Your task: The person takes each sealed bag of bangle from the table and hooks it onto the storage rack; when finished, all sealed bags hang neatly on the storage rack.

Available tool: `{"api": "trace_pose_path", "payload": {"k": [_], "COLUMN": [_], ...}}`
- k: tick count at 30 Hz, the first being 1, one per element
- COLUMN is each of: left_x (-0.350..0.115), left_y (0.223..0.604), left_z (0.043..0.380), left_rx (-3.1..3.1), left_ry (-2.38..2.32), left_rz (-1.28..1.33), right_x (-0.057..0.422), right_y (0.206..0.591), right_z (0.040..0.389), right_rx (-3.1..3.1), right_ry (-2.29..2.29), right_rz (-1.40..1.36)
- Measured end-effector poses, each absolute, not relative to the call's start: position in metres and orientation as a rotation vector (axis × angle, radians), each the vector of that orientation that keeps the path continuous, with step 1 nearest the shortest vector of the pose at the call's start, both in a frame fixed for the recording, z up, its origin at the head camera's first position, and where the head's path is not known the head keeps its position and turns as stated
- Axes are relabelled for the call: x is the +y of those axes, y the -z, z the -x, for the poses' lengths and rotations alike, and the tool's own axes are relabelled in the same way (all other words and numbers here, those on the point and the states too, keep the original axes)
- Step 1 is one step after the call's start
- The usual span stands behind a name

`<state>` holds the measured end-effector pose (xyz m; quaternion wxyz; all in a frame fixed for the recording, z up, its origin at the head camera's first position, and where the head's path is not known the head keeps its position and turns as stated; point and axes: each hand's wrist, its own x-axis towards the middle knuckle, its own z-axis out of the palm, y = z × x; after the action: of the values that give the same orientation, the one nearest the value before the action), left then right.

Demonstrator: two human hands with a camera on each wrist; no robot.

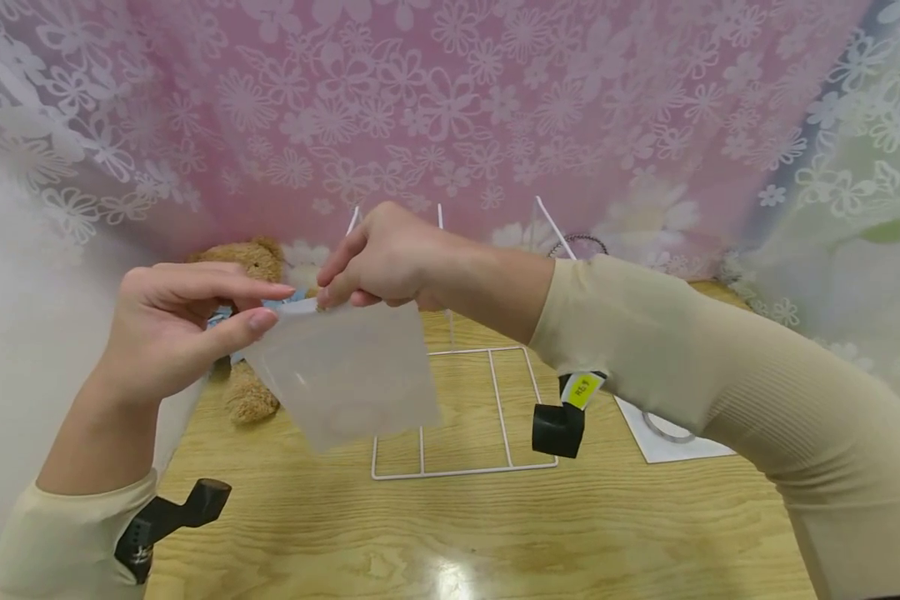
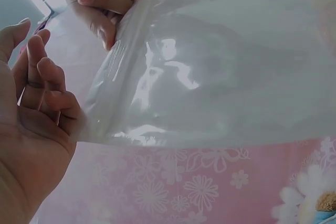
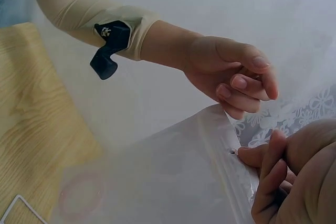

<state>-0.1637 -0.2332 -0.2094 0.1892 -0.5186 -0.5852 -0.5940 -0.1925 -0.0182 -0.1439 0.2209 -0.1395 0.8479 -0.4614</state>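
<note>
A translucent plastic zip bag [image 1: 352, 375] hangs in the air between both hands, its zip strip along the upper edge. My left hand [image 1: 168, 325] grips the bag's upper left corner with its lower fingers, while thumb and index finger stand a little apart. Reaching across from the other side, my right hand [image 1: 393, 258] pinches the upper edge near the middle. A small dark spot on the zip strip [image 3: 232, 151] lies right at the right fingertips in the right wrist view. Through the bag's lower part a faint pinkish ring shape [image 3: 81, 195] shows in that view.
A white wire rack [image 1: 465, 473] stands on the wooden table [image 1: 390, 542] behind the bag. A brown teddy bear [image 1: 255, 260] sits at the left, partly covered by the left hand. At right lies a white sheet [image 1: 656, 450] with a metal ring [image 1: 667, 432]; a beaded loop [image 1: 577, 239] is farther back.
</note>
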Motion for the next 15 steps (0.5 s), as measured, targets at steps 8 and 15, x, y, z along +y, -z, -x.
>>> {"api": "trace_pose_path", "payload": {"k": [8,15], "left_x": [-0.2335,-0.2362], "left_y": [0.2095,0.2125], "left_z": [0.164,0.1634], "left_rx": [-1.698,-1.731], "left_ry": [1.594,1.573], "left_rz": [1.448,1.465], "right_x": [-0.0212,-0.0235], "right_y": [0.145,0.1531], "right_z": [0.1948,0.1969], "right_rx": [2.338,2.355], "right_ry": [1.286,1.275], "right_rz": [0.368,0.413]}}
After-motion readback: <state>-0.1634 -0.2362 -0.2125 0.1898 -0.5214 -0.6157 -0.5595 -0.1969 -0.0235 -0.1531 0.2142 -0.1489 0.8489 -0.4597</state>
